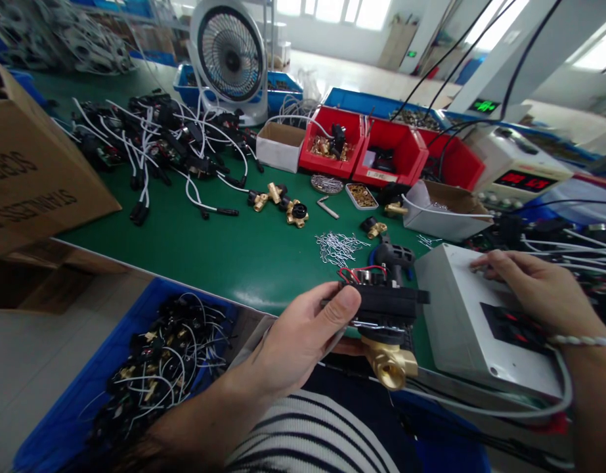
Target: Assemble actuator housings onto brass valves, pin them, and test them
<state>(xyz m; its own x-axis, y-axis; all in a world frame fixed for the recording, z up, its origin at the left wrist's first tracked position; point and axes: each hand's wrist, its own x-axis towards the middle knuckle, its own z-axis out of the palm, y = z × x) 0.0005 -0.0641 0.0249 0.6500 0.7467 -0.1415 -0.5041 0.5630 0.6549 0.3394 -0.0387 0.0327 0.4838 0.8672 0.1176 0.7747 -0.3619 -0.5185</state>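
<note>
Boxy plastic housing (387, 303): black
Thin insulated wires (376, 267): red
Rounded metal valve body (381, 356): brass-gold
Large rectangular box (448, 315): pale grey, black panel (502, 323)
Flat worktop (234, 256): green
Open-fronted plastic bins (327, 165): red
Ribbed knit garment (303, 430): off-white, dark stripes
Beaded bracelet (585, 340): pale

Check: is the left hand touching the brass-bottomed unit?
Touching. The head view shows the left hand gripping the brass-bottomed unit by its black casing, no gap showing.

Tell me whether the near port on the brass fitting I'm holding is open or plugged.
Open: the brass fitting shows a hollow round mouth at its near port, no plug visible.
</note>
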